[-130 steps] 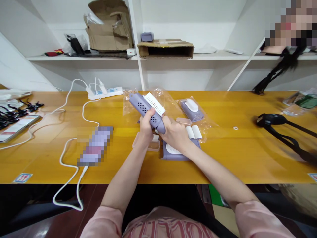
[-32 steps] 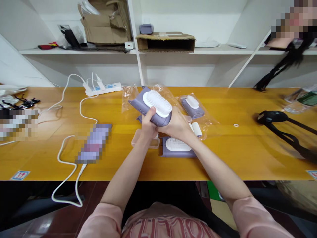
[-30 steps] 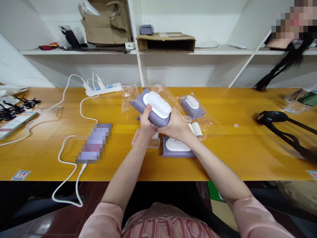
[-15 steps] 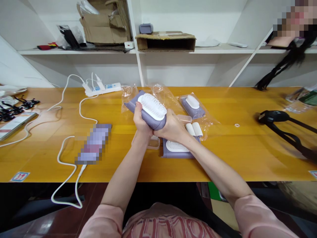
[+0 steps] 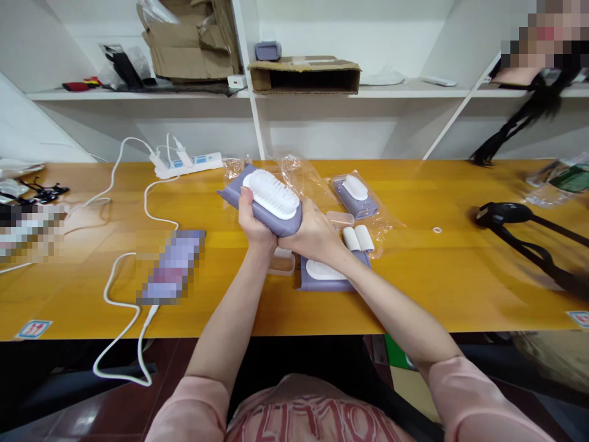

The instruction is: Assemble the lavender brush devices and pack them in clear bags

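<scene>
Both hands grip a lilac brush [image 5: 271, 196] with a white rounded bristle head facing up. My left hand [image 5: 251, 222] holds its body from the left, and my right hand [image 5: 313, 234] wraps its lower end. Just past my right hand lies a second lilac brush [image 5: 354, 194] inside a clear plastic bag [image 5: 375, 215]. Under my right forearm, a third lilac brush [image 5: 322, 270] lies flat. Two white cylindrical pieces [image 5: 358, 239] rest beside it, and a translucent pink tray [image 5: 281, 263] sits below my left hand.
Loose clear film [image 5: 304, 178] lies behind the brush on the yellow wooden table [image 5: 414, 294]. White cables run from a power strip [image 5: 186, 164] to a pixelated item [image 5: 170, 267]. A black strap device [image 5: 515, 213] lies right. White shelves with cardboard boxes [image 5: 304, 77] stand behind.
The brush's comb-like white part has given way to a rounded white bristle head. In the latest frames, the brush has turned and shifted left in my hands.
</scene>
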Demonstrator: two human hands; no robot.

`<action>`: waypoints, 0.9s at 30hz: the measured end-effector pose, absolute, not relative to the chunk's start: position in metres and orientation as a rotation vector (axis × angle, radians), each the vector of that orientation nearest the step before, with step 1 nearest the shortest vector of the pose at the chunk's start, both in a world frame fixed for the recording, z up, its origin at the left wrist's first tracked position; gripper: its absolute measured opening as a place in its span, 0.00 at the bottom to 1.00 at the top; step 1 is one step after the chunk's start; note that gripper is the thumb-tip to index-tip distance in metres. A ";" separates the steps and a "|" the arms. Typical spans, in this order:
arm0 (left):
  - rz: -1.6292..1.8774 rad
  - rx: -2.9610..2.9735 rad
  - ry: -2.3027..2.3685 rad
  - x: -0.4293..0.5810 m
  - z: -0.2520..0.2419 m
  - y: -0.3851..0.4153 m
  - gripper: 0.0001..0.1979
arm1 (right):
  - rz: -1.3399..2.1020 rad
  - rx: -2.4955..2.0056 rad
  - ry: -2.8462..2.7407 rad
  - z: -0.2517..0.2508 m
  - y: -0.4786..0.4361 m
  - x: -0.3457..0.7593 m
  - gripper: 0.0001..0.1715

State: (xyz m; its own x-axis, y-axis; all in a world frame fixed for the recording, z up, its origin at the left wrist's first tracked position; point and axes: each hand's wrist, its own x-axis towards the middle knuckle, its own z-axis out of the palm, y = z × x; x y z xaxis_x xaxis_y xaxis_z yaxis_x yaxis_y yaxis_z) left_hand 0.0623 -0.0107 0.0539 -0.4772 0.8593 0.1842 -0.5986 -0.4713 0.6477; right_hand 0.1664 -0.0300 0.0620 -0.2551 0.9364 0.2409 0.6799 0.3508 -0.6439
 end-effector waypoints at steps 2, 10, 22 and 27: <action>2.027 0.616 0.652 0.061 0.055 -0.012 0.24 | 0.530 -1.422 -2.029 0.064 -0.034 0.165 0.33; 1.910 0.680 0.633 0.049 0.050 0.000 0.25 | 0.518 -1.350 -1.975 0.060 -0.042 0.158 0.34; 1.870 0.807 0.545 0.042 0.055 -0.011 0.28 | 1.735 -1.012 -1.526 0.083 -0.030 0.182 0.18; 1.792 0.858 0.476 0.048 0.059 -0.019 0.29 | 1.848 -1.015 -1.454 0.083 -0.030 0.187 0.16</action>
